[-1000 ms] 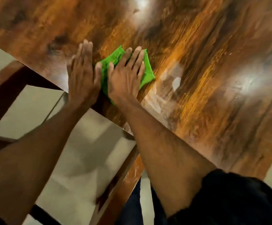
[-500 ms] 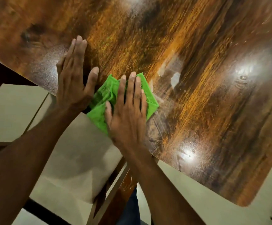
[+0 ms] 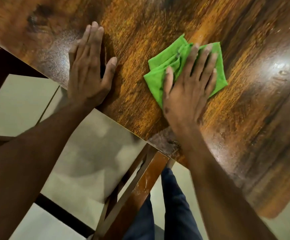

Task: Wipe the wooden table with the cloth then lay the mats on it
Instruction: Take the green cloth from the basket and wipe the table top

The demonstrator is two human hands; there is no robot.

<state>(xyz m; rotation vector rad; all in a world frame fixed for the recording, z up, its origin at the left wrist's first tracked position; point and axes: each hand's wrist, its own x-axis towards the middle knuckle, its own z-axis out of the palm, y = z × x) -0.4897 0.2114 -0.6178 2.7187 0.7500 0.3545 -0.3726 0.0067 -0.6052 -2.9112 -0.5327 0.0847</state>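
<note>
A glossy brown wooden table (image 3: 158,19) fills the upper and right part of the view. A folded green cloth (image 3: 159,75) lies on it near the front edge. My right hand (image 3: 189,89) lies flat on the cloth, fingers spread, pressing it against the wood. My left hand (image 3: 88,70) rests flat on the bare tabletop to the left of the cloth, a short gap away, fingers together and thumb out. It holds nothing. No mats are in view.
The table's front edge runs diagonally from upper left to lower right. Below it are a wooden chair frame (image 3: 140,187), my legs in dark trousers (image 3: 173,208) and a pale tiled floor (image 3: 19,104). Bright light glares on the tabletop at right (image 3: 279,66).
My right hand has slid the green cloth to the right and farther onto the table, away from the edge and from my left hand. My left hand has stayed flat on the table.
</note>
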